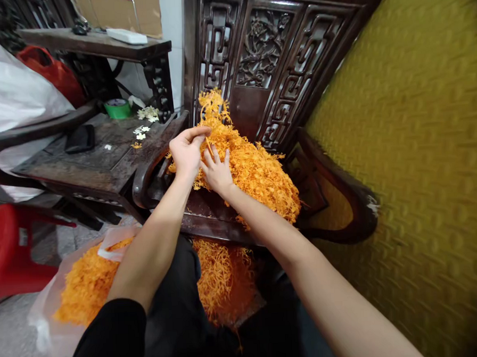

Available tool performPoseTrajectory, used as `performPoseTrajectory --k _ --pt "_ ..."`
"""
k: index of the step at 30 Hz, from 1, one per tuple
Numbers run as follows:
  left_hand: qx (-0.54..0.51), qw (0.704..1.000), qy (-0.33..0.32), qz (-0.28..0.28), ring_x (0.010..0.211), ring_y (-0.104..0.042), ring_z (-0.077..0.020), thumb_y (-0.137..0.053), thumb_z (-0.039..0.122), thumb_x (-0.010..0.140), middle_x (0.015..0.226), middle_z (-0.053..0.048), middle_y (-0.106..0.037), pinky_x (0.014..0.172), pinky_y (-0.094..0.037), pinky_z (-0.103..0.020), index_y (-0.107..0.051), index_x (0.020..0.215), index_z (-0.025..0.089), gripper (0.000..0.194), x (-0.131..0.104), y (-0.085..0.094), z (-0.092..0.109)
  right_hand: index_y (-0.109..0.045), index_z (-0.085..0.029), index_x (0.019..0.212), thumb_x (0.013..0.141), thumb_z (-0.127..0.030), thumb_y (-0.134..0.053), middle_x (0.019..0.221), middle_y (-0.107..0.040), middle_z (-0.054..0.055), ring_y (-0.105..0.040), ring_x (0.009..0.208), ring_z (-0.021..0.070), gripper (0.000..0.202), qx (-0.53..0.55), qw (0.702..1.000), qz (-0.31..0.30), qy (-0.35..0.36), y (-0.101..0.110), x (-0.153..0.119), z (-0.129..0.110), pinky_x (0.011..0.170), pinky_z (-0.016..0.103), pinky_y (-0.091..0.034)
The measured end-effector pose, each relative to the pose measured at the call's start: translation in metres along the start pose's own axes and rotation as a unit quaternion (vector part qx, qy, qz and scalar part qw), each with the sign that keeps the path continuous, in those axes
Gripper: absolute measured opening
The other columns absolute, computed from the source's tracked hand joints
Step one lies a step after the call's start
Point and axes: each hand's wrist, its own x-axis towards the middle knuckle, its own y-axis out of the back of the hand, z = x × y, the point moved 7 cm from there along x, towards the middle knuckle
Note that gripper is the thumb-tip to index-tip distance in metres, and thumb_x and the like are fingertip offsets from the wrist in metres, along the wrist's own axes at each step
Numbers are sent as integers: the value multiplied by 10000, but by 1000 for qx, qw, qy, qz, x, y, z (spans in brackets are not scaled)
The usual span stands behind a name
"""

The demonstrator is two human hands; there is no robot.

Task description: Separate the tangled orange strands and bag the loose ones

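Observation:
A large heap of orange, stringy plastic-looking pieces (262, 177) lies on the seat of a dark carved wooden chair (212, 217). My left hand (187, 149) is raised over the left side of the heap, thumb and forefinger pinched on a thin orange piece (208, 143). Just right of it, my right hand (217, 171) rests against the heap with its fingers spread. Whether a strand sits under those fingers I cannot tell.
A clear bag (45, 311) of orange pieces stands on the floor by a red stool (10, 254). More orange strands (214, 275) lie below the seat. A side table (90, 170) at left holds green tape (118, 109), a black phone-like item (79, 139) and pale small pieces (140, 133).

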Motion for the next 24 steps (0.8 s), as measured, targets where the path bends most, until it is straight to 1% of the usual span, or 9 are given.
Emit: performPoseTrajectory --k 5,8,11,16,18,20,22,23,24 --pt "6 1000 -15 20 844 -760 -154 -642 80 826 852 -1 -784 880 -630 -336 -751 849 190 156 -5 -2 23 -447 -263 1576 977 -270 -501 1715 -218 149 -126 1556 510 601 18 997 2 -73 -8 -7 21 1174 761 -142" --pt "-3 998 -65 11 859 -764 -154 -653 145 883 873 18 -772 894 -635 -349 -736 885 202 101 -8 -6 52 -480 -208 1554 966 -296 -515 1730 -165 158 -205 1545 481 595 9 988 -53 -142 -20 -10 49 1199 695 -174" --pt "-25 991 -133 1 925 -766 -161 -686 233 913 961 26 -767 930 -632 -359 -721 945 219 50 -14 -4 90 -566 -155 1482 937 -395 -579 1714 -219 176 -204 1559 446 595 13 976 -116 -186 -32 -12 74 1239 624 -146" --pt "-25 983 -180 41 937 -766 -170 -691 320 894 959 33 -736 895 -646 -388 -724 967 233 118 -34 17 159 -502 -134 1544 897 -415 -633 1718 -190 201 -134 1586 438 717 44 964 -143 -218 -40 0 84 1261 614 -54" --pt "-25 972 -225 64 941 -758 -156 -676 297 875 989 76 -731 842 -651 -366 -762 964 302 124 -44 30 196 -494 -128 1553 913 -414 -614 1717 -183 210 -117 1589 448 710 62 958 -153 -236 -38 7 80 1257 634 -30" --pt "-37 957 -278 76 960 -746 -130 -618 246 878 1013 166 -717 770 -641 -310 -785 932 432 255 -52 42 230 -482 -103 1560 908 -413 -632 1718 -142 231 -89 1590 465 737 89 951 -164 -246 -34 14 74 1250 654 -13" --pt "-36 963 -260 66 948 -739 -112 -568 231 888 982 192 -710 712 -621 -265 -777 911 490 334 -53 50 240 -524 -100 1531 828 -405 -743 1713 -140 246 -95 1583 490 796 131 946 -179 -235 -25 17 67 1243 679 -38" --pt "-30 975 -216 51 918 -740 -116 -565 247 887 958 161 -716 687 -616 -258 -771 917 461 299 -49 50 232 -584 -122 1486 760 -384 -815 1706 -184 242 -132 1573 502 806 159 944 -189 -218 -19 17 63 1238 690 -78" --pt "-20 988 -153 28 876 -741 -125 -584 268 874 921 112 -719 663 -614 -258 -755 919 405 224 -46 49 216 -652 -154 1422 685 -355 -876 1689 -258 227 -197 1559 504 797 190 941 -199 -195 -12 16 59 1233 685 -144"
